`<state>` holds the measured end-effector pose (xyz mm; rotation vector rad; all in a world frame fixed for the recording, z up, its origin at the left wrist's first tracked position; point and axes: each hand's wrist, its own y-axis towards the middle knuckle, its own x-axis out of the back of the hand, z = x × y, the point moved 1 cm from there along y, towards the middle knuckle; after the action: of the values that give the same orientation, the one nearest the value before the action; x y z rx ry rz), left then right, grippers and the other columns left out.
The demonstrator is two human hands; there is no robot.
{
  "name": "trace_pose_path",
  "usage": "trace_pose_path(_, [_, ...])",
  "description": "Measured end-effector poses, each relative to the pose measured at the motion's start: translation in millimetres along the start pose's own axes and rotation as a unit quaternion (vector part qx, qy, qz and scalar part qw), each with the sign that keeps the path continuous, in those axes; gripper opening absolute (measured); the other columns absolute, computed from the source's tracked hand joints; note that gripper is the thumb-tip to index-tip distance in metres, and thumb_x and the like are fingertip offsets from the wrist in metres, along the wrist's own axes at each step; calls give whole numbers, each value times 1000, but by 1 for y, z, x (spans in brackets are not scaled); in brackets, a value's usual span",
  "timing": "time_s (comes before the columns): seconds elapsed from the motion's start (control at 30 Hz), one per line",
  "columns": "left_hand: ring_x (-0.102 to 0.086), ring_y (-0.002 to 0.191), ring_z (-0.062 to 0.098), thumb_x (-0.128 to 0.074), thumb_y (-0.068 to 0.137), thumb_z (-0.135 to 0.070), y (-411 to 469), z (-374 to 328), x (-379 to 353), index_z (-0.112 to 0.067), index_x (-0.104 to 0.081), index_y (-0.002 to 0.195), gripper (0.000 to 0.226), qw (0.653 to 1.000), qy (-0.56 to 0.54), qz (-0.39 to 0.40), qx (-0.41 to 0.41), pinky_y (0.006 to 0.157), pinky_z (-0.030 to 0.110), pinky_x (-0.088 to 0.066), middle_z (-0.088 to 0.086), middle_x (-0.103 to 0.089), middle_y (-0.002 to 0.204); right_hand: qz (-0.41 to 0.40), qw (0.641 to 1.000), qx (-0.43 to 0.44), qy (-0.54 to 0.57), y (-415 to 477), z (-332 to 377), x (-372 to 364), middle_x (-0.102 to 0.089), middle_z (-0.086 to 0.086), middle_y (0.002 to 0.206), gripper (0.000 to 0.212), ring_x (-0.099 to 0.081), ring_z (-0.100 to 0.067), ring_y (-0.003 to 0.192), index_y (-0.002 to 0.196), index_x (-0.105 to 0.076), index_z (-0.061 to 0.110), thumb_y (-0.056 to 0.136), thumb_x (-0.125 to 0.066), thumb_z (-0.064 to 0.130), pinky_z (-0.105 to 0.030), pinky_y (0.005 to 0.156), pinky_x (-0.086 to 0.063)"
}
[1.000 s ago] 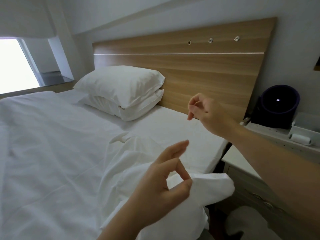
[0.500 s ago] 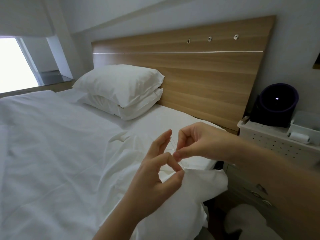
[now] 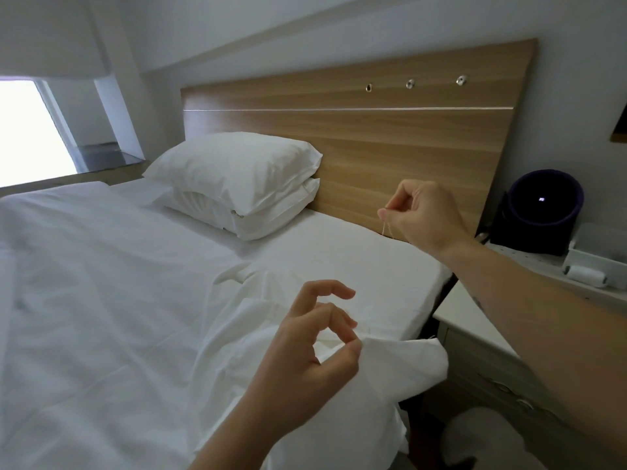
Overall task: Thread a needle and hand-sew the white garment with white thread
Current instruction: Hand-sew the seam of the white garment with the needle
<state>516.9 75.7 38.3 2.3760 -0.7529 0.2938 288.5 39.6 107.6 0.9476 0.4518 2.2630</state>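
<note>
Nearest item: my left hand point(image 3: 319, 337), raised over the near right corner of the bed point(image 3: 101, 300). Thumb and forefinger are closed in a pinch on a fold of the white garment point(image 3: 403, 362); the remaining fingers point(image 3: 334, 288) curl loosely above it and touch nothing. The garment lies crumpled on the bed edge, one portion hanging over the side beneath my wrist, the pinched corner standing out to the right.

Beside the bed on the right: a nightstand point(image 3: 470, 322) with a pale top.

Further out and higher: my right hand point(image 3: 429, 215), well apart from the left, held in front of the lower right part of the headboard point(image 3: 390, 137). Its fingertips point(image 3: 384, 213) are clenched on the white thread point(image 3: 386, 230), of which a short fine length hangs down below the pinch. The strand between that hand and the garment is too thin to trace.

Right edge: a white spool point(image 3: 585, 277) lying on its side on a white perforated stand point(image 3: 524, 262); behind it a dark round device point(image 3: 546, 215) showing a small lit spot.

Far end of the bed: two white pillows point(image 3: 237, 171) stacked against the wooden headboard. Far left: a bright window point(image 3: 27, 130).
</note>
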Motion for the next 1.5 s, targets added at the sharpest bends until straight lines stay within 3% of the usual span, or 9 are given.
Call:
trace_pose_path(0.13, [-61, 103, 13, -59, 73, -30, 0, 0, 1, -29, -56, 70, 5, 1000, 6, 7, -4, 91, 26, -47, -21, -54, 119, -24, 996, -45, -69, 5, -14, -8, -55, 7, 61, 29, -54, -12, 61, 61, -52, 24, 80, -74, 15, -29, 61, -46])
trace_pose_path(0.23, [-62, 103, 13, -58, 73, -30, 1, -4, 0, -27, -56, 69, 5, 1000, -9, 25, 2, 92, 27, -49, -20, -57, 120, 2, 991, -137, 6, 3, -20, -19, -63, 1, 67, 22, -63, -11, 57, 69, -54, 16, 83, -69, 6, -22, 52, -44])
trace_pose_path(0.37, [-65, 108, 9, -57, 74, -27, 1, -7, -2, -29, -56, 68, 6, 996, -56, 62, 18, 91, 23, -50, -20, -62, 120, 12, 876, -330, 351, -1, -12, -35, -66, -11, 83, 18, -69, -14, 57, 83, -49, 8, 88, -60, -5, -16, 44, -39])
trace_pose_path(0.47, [-62, 114, 8, -57, 76, -20, -2, -6, -3, -22, -56, 68, 8, 994, -83, 75, 18, 95, 19, -47, -15, -66, 119, 16, 832, -350, 430, 1, -10, -41, -64, -14, 86, 17, -70, -25, 69, 86, -47, 8, 90, -60, -3, -26, 57, -55])
trace_pose_path(0.7, [-43, 133, 0, -59, 74, -26, -4, -2, -1, -27, -58, 70, 4, 995, -80, 58, 19, 107, 26, -35, -24, -48, 140, 55, 938, -280, 197, -6, -17, -34, -71, -2, 89, 12, -57, -12, 80, 87, -57, 13, 87, -69, 13, -23, 64, -45])
trace_pose_path(0.8, [-32, 137, -7, -61, 72, -30, -5, 2, 0, -28, -59, 71, 2, 997, -58, 47, 32, 107, 21, -29, -29, -37, 146, 176, 926, -268, 201, -18, -8, -22, -74, 0, 96, 18, -60, -14, 90, 94, -62, 14, 83, -73, 21, -28, 76, -47])
trace_pose_path(1.1, [-18, 141, -10, -62, 72, -33, -2, 8, -1, -31, -61, 72, 2, 999, -17, 37, 26, 110, 21, -24, -31, -21, 152, 500, 846, -131, 134, -64, 38, 11, -70, -1, 82, 15, -58, -10, 76, 71, -59, 18, 74, -73, 25, -23, 72, -47])
trace_pose_path(1.3, [-20, 142, -8, -62, 72, -34, -3, 6, 0, -33, -62, 71, 1, 999, -20, 28, 22, 111, 24, -26, -31, -22, 152, 451, 870, -107, 167, -69, 41, 0, -70, 1, 70, 16, -58, -4, 63, 73, -60, 14, 75, -75, 16, -16, 64, -48])
trace_pose_path(1.5, [-32, 137, -5, -62, 73, -40, -1, 6, 4, -29, -61, 74, 12, 1000, 12, -2, 12, 101, 11, -33, -31, -34, 143, 272, 932, -93, 219, -58, 38, -4, -73, -11, 78, 19, -67, -12, 70, 77, -60, 4, 74, -77, 10, -19, 68, -52])
